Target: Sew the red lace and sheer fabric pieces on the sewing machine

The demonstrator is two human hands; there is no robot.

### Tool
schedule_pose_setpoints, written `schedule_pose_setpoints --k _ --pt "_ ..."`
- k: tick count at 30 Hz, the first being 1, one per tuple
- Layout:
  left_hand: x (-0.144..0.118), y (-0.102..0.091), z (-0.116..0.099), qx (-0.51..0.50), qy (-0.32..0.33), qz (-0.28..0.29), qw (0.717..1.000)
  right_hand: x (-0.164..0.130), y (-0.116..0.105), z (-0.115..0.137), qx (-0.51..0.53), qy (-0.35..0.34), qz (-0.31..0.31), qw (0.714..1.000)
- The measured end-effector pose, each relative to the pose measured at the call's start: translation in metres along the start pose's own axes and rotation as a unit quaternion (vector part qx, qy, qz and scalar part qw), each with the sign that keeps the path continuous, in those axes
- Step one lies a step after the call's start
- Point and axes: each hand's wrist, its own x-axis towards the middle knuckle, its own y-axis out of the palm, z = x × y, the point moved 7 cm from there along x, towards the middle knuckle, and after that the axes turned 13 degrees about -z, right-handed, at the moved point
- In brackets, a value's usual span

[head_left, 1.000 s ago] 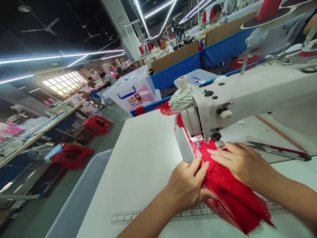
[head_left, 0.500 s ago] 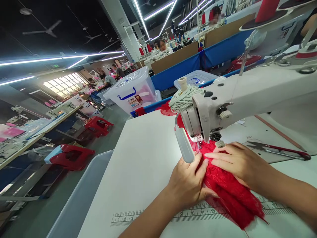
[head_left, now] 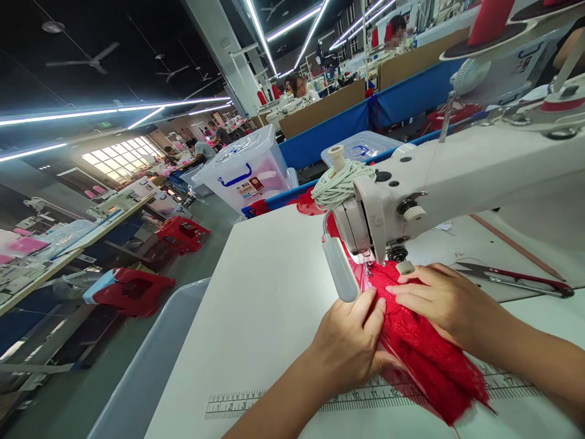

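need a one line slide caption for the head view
Both hands, left hand and right hand, press red lace fabric flat under a white sewing machine on a table.

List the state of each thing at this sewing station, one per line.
Red lace fabric: flat on the table, front end under the machine head.
Left hand: pressing on the fabric.
Right hand: flat on the fabric.
Sewing machine: threaded with red.
Scissors: lying closed on the table.
Storage box: lid on.
Cord: wound in a coil on the machine.
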Motion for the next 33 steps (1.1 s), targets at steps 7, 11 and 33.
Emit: schedule_pose_setpoints --k 7,11,33 --pt "0.0 0.001 -0.002 0.005 -0.004 -0.009 1.0 0.003 0.0 -0.001 0.037 0.017 -0.001 0.999" --pt "0.001 0.002 -0.001 0.014 -0.003 -0.013 1.0 0.005 -0.001 0.0 0.037 0.003 -0.012 0.999" --pt "0.003 0.007 0.009 0.081 -0.014 -0.029 0.996 0.008 0.011 -0.009 0.009 0.02 0.034 0.999"
